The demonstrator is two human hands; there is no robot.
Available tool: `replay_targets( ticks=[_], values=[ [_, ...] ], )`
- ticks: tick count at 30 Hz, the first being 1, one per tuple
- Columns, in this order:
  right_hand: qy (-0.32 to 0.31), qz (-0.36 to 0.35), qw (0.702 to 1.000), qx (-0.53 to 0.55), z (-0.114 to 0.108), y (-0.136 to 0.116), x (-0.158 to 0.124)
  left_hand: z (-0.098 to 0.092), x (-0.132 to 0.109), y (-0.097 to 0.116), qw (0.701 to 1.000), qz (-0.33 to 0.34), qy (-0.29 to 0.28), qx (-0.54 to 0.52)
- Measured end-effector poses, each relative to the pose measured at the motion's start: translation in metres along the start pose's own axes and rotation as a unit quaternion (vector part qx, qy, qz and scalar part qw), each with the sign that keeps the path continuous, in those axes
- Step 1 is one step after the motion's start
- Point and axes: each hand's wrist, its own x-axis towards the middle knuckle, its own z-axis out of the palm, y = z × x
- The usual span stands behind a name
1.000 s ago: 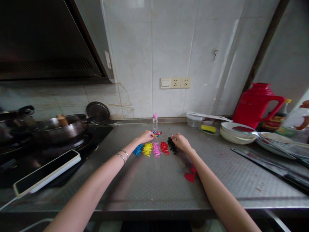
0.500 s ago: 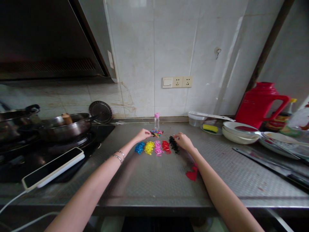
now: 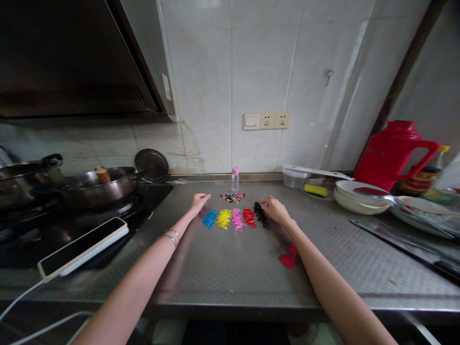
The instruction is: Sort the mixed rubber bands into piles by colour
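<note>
My left hand (image 3: 199, 203) hovers left of a mixed-colour heap (image 3: 233, 197) of small, thin loops that look like rubber bands. Its thumb and fingers are pinched together; whatever they hold is too small to make out. My right hand (image 3: 273, 209) rests at the right edge of the black pile (image 3: 261, 215), fingertips closed and touching it. Left of the black pile lie a red pile (image 3: 249, 218), a pink pile (image 3: 237, 219), a yellow pile (image 3: 224, 218) and a blue pile (image 3: 209, 219), in a row. Behind the mixed heap stands a clear bottle (image 3: 235, 182) with a pink cap.
A red heart-shaped piece (image 3: 288, 259) lies by my right forearm. To the left are a phone (image 3: 84, 247) and a pan (image 3: 98, 189) on the stove. At the right stand stacked bowls (image 3: 359, 203), a knife (image 3: 398, 247), a yellow sponge (image 3: 315, 190) and a red thermos (image 3: 386, 158).
My left hand has drawn away from the mixed heap, moving left and slightly nearer to me. The right hand stays at the black pile. The view has shifted slightly.
</note>
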Motion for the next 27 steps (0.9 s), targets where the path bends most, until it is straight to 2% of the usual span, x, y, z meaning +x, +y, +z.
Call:
replay_targets(
  ticks=[7, 18, 22, 27],
  values=[
    [0.018, -0.02, 1.0, 0.002, -0.002, -0.02, 0.007, -0.001, -0.003, 0.003, 1.0, -0.02, 0.015, 0.001],
    [-0.082, -0.031, 0.996, -0.022, 0.015, -0.065, 0.047, -0.003, -0.007, 0.006, 1.0, -0.019, 0.012, 0.002],
    [-0.093, -0.035, 0.995, -0.022, 0.025, -0.076, 0.057, -0.003, -0.008, 0.005, 1.0, -0.02, 0.011, -0.004],
    [-0.089, -0.036, 0.995, -0.03, 0.031, -0.078, 0.06, -0.002, -0.006, 0.002, 1.0, -0.008, 0.006, -0.017]
  ],
)
